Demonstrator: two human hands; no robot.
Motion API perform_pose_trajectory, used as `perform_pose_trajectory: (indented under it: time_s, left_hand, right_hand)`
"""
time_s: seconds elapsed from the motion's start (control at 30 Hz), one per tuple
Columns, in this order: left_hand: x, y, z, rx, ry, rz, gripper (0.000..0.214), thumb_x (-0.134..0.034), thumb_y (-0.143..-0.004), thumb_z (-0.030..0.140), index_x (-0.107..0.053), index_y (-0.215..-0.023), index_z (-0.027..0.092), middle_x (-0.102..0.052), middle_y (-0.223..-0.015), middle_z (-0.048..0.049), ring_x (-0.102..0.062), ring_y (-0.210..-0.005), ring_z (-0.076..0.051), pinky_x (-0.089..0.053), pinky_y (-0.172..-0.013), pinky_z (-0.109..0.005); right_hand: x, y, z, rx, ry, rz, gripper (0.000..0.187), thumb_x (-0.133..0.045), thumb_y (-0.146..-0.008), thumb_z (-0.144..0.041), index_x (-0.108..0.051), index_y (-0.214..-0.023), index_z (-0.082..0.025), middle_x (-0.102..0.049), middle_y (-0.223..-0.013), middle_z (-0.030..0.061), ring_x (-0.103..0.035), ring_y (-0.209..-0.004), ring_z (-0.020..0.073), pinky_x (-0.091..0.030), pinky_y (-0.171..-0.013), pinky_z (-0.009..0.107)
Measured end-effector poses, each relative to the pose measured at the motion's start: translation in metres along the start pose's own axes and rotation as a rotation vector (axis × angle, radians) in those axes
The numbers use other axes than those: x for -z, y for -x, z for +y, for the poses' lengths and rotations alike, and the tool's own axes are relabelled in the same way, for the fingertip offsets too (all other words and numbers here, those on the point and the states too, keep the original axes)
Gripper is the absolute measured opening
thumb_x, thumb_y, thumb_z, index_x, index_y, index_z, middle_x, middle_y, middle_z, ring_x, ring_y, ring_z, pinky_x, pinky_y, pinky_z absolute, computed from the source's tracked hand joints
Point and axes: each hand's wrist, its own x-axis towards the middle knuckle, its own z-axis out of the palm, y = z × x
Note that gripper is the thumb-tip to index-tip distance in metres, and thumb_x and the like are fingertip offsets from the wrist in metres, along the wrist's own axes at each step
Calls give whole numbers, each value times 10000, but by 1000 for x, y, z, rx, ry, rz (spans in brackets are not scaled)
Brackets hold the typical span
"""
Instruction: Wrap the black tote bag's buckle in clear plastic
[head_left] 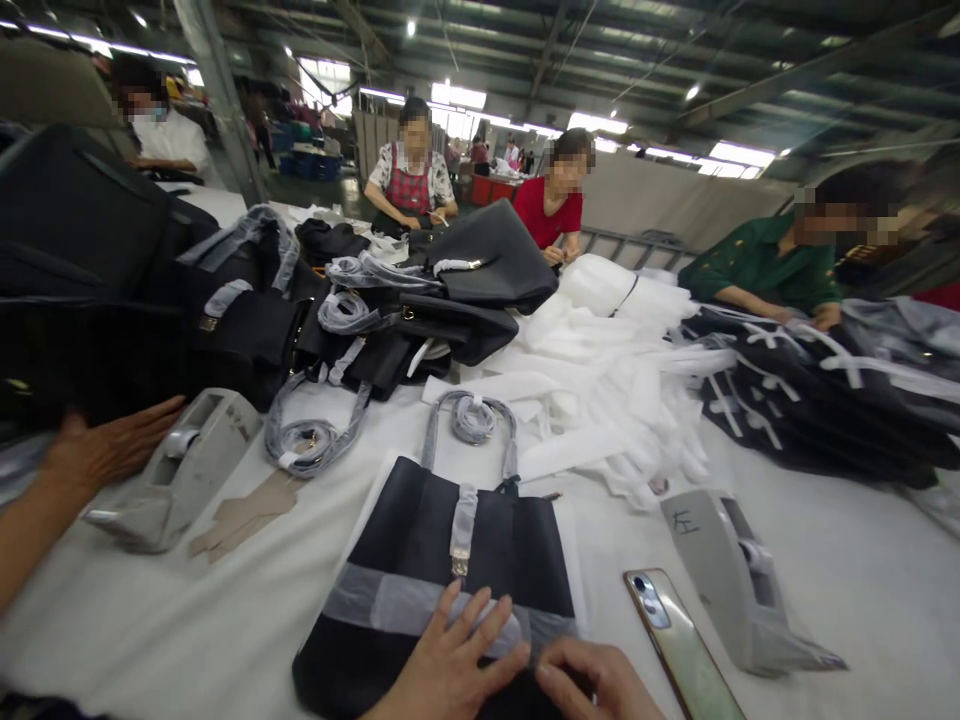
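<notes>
A black handbag (420, 545) lies flat on a white sheet (571, 545) in front of me, its handles (472, 415) wrapped in grey film. A translucent band (375, 598) runs across its body. My left hand (450, 665) rests on the band with fingers spread, open. My right hand (596, 685) sits at the bag's lower right corner with its fingers curled under; what they pinch, if anything, is hidden.
A phone (679, 645) and a grey tape dispenser (731, 590) lie at the right. A second dispenser (184, 470) is at the left, beside another person's hand (112, 445). Black bags (247, 310) and white wrapping sheets (600, 380) are piled beyond. Several people work across the table.
</notes>
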Motion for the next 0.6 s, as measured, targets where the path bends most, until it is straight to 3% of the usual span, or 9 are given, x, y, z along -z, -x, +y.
perform_pose_trajectory:
  time_s: [0.17,0.27,0.5,0.6]
  left_hand:
    - [1,0,-1,21,2,31,709,-269,-903,699,-228,-1489,302,-421,-1506,-81,-399,-1328,-287,54,-1169,-570]
    - [4,1,-1,37,28,27,718,-282,-895,705,-236,-1486,301,-409,-1512,-88,-383,-1341,-289,-16,-1167,-551]
    - [3,1,-1,44,61,-15,700,-228,-905,688,-222,-1490,302,-385,-1524,-104,-352,-1366,-291,56,-1149,-560]
    - [-1,1,1,33,73,18,657,-306,-905,669,-252,-1474,347,-330,-1554,-117,-371,-1354,-334,75,-1132,-619]
  right_hand:
    - [-14,-27,15,-86,397,22,356,-397,-894,-414,-612,-695,-212,-688,-712,53,-620,-695,234,-364,-620,326]
    - [-16,-34,10,-176,594,22,338,-412,-902,-386,-640,-712,-225,-724,-755,66,-661,-736,252,-369,-622,332]
    - [-20,-42,-9,-281,717,42,363,-450,-902,-412,-678,-700,-216,-744,-767,118,-704,-780,321,-425,-626,365]
    - [-21,-42,-11,-294,748,49,380,-431,-915,-408,-686,-714,-211,-748,-785,133,-708,-804,328,-455,-648,376]
